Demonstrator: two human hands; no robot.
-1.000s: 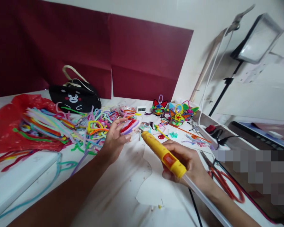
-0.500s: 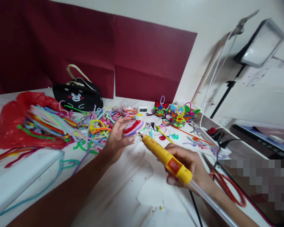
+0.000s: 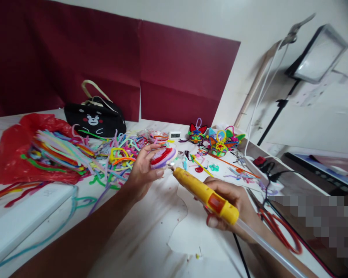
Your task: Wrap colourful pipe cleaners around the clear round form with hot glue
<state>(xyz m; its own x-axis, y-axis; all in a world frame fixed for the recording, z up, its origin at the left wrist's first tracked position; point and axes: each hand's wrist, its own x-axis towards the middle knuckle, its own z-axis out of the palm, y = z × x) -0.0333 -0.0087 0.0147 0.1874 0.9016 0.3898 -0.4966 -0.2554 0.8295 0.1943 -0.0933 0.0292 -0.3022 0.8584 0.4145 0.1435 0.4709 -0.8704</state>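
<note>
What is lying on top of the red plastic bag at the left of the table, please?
A loose bundle of pipe cleaners in many colours lies across the red plastic bag. Whatever the bag holds beneath them is covered, so I cannot tell.

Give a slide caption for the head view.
Left hand holds pipe-cleaner disc; right hand points yellow glue gun at it.

No writing can be read. The small white display on the counter, just beyond the left grip, shows digits too small to make out (the black bag farther left bears only a bear face).
</note>
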